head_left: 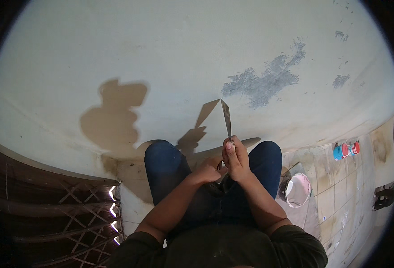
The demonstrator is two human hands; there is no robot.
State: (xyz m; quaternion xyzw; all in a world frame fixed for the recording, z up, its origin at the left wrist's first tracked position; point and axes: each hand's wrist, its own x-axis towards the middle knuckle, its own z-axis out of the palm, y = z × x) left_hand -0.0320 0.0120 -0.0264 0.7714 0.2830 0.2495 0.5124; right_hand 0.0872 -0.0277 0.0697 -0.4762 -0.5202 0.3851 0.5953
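My right hand (236, 158) is closed around the handle of a putty knife (227, 118), its thumb lying along the handle. The thin metal blade points up at the pale wall, and its tip meets the tip of its own shadow just below a rough grey patch (268, 82). My left hand (207, 171) is held low between my knees, close beside the right wrist, with fingers curled. A dark, partly shiny object (220, 186) sits right under it. The left fingertips are partly hidden, and I cannot make out what they hold.
A round bucket (297, 190) with a pinkish-white inside stands to the right of my knee on the tiled floor (331, 192). Farther right are small blue and red containers (346, 151). A dark folding lattice gate (67, 210) fills the lower left. Smaller grey marks (341, 81) dot the wall.
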